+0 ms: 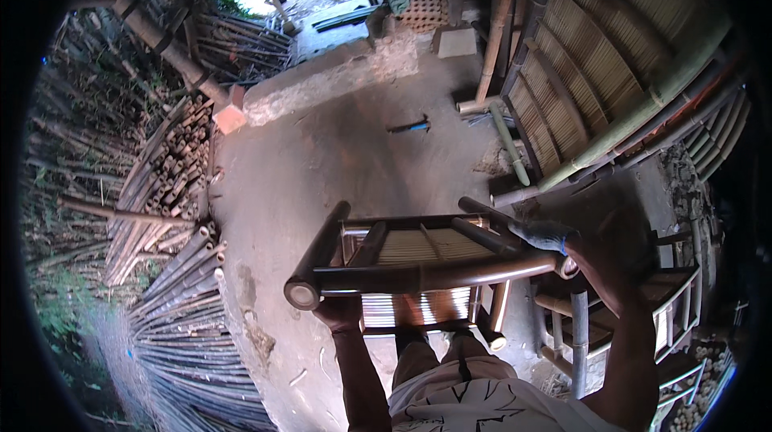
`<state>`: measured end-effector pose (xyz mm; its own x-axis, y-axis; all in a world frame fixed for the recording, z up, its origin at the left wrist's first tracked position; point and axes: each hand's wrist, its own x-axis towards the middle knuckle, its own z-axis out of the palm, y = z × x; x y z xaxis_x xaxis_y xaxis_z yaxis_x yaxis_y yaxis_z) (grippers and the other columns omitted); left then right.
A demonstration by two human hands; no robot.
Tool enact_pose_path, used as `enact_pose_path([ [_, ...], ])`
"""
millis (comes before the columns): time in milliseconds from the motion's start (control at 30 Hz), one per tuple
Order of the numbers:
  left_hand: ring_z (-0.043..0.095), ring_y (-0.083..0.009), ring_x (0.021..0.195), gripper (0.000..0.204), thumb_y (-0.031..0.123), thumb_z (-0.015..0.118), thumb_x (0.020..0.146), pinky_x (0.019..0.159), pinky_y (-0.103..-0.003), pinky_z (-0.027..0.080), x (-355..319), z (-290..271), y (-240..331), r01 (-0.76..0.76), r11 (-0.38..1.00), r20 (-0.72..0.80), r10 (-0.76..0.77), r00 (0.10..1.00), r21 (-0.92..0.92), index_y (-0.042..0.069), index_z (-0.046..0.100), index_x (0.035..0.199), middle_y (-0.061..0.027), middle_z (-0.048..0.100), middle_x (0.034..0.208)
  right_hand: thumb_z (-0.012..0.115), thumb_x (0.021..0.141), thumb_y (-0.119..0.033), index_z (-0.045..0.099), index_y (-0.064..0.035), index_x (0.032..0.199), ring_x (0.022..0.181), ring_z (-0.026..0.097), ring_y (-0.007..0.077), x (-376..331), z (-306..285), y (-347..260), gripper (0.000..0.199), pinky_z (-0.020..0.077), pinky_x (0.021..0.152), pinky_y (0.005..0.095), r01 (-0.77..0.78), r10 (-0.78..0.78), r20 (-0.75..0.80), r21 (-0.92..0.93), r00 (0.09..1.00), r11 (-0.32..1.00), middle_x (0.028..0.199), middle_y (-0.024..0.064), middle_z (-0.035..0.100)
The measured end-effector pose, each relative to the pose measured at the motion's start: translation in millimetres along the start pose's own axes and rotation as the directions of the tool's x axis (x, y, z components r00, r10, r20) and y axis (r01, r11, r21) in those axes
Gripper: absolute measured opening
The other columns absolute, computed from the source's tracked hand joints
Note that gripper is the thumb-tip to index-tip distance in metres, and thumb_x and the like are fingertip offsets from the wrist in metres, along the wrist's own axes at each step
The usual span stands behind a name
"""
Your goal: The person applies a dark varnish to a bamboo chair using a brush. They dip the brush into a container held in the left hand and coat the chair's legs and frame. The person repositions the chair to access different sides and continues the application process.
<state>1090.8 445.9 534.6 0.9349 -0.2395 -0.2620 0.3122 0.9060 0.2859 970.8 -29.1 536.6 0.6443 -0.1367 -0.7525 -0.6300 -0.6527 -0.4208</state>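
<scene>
In front of my body is a dark brown bamboo chair (426,273) with thick pole rails and a slatted panel. My left hand (339,313) is closed on its frame at the near left, below the cut end of a thick pole; its fingers are partly hidden by the frame. Over on the right side, my right hand (547,236), in a grey glove with a blue cuff, grips the chair's side rail. Under the near rail, a second slatted surface (418,309) catches the light.
A hammer (410,125) with a blue handle lies on the concrete floor (297,154) ahead. Bamboo poles (197,351) are stacked at left. A large bamboo panel (579,70) leans at far right, with more bamboo furniture (675,291) near my right arm. A low wall (330,78) crosses behind.
</scene>
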Motion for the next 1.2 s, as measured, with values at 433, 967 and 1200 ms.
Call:
enact_pose_path([
  [433, 0.056, -0.03, 0.12, 0.06, 0.053, 0.068, 0.08, 0.11, -0.053, 0.036, 172.8, -3.2, 12.3, -0.042, 0.992, -0.187, 0.019, 0.982, -0.12, 0.01, 0.063, 0.122, -0.0107, 0.063, 0.125, 0.023, 0.104, -0.051, 0.058, -0.0096, 0.125, 0.07, 0.069, 0.0379, 141.8, -139.6, -124.8, 0.058, 0.0529, 0.072, 0.0518, 0.273, -0.419, -0.07, -0.659, 0.905, 0.701, 0.072, 0.0192, 0.067],
  [967, 0.047, -0.026, 0.127, 0.079, 0.071, 0.053, 0.074, 0.102, -0.049, 0.034, 448.2, 13.2, -47.4, 0.061, 0.996, -0.409, -0.079, 0.909, -0.059, 0.014, 0.059, 0.128, -0.0075, 0.057, 0.132, 0.021, 0.097, -0.066, 0.036, -0.0104, 0.146, 0.116, 0.061, 0.0328, 371.1, -297.6, -150.6, 0.076, 0.0376, 0.107, 0.0413, 0.369, -0.426, -0.28, -0.234, 0.86, 0.899, 0.127, 0.0154, 0.062],
  [1200, 0.053, -0.0263, 0.118, 0.1, 0.092, 0.04, 0.068, 0.095, -0.049, 0.042, 584.1, -0.3, -23.5, 0.029, 0.995, -0.4, -0.065, 0.914, -0.095, 0.014, 0.058, 0.129, -0.0051, 0.059, 0.128, 0.026, 0.096, -0.066, 0.076, -0.0096, 0.082, 0.096, 0.067, 0.0335, 404.5, -357.7, -265.8, 0.077, 0.0355, 0.102, 0.0554, -0.013, -0.255, -0.432, -0.528, 0.865, 0.849, 0.088, 0.017, 0.072],
])
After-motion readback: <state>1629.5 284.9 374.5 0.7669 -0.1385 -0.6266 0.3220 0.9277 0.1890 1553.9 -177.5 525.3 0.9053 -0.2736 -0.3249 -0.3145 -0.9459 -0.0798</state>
